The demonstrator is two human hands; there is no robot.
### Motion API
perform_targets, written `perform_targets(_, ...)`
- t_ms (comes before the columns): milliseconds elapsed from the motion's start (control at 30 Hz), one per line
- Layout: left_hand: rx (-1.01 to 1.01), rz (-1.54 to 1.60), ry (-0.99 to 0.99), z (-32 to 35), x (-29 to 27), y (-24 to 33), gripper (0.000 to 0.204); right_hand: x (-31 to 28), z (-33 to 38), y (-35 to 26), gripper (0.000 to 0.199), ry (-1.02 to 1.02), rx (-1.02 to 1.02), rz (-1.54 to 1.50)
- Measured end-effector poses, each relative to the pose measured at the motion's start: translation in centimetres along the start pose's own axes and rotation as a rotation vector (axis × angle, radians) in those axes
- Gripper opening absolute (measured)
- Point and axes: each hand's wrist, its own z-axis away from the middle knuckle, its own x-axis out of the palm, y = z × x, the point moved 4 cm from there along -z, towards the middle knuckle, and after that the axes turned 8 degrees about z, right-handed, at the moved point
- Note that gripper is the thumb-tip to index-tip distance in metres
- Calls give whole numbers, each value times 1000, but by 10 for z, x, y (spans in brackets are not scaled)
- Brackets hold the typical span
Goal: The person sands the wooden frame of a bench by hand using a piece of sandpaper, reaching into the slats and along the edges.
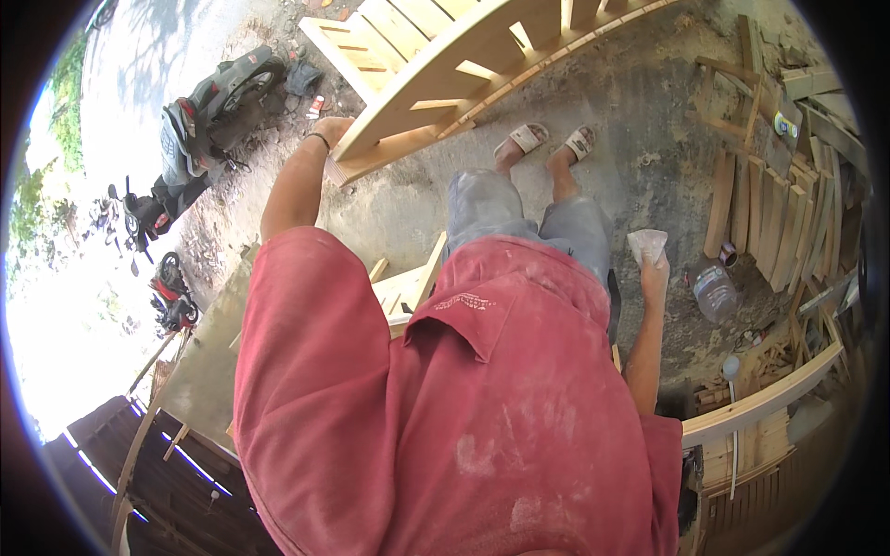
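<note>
The slatted wooden frame [408, 88] lies ahead of the person and to the left, its near end right at the left hand [336, 128] and its curved top board leading away. Its long axis runs aslant, from that near corner toward the upper right, past the front of the sandals [530, 139]. The left hand is by far the nearer, meeting the wood at the corner. The right hand [654, 269] hangs well apart, low on the person's other side; from its fingers the frame lies forward and across to the left, beyond the legs.

The right fingers are closed on a white crumpled piece [647, 243], which pokes out past them. Whether it is cloth, paper or plastic is hard to make out. The left fingers are partly lost against the frame's edge, so one cannot tell whether they grip the wood or merely rest on it.

The upper picture edge cuts off the far end of the frame, and how it is propped does not show. A second pale wooden piece [399, 289] is mostly covered by the red shirt [528, 398], leaving its shape unclear. Glare washes out the ground around the motorbikes [222, 102] at left, and the dark rim swallows part of the stacked timber [783, 218] at right.
</note>
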Motion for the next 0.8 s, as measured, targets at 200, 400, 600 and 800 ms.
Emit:
perform_targets(200,132,-65,178,29,-27,-13,32,16,33,93,40,-19,135,9)
perform_targets(400,196,-59,232,32,-13,-18,29,33,76,125,30,-70,389,-122)
perform_targets(600,-296,1691,203,55,-117,-46,27,60,79,118,32,-25,276,-205)
perform_targets(800,-498,1967,440,72,-192,-39,38,82,61,77,30,-25,173,-207)
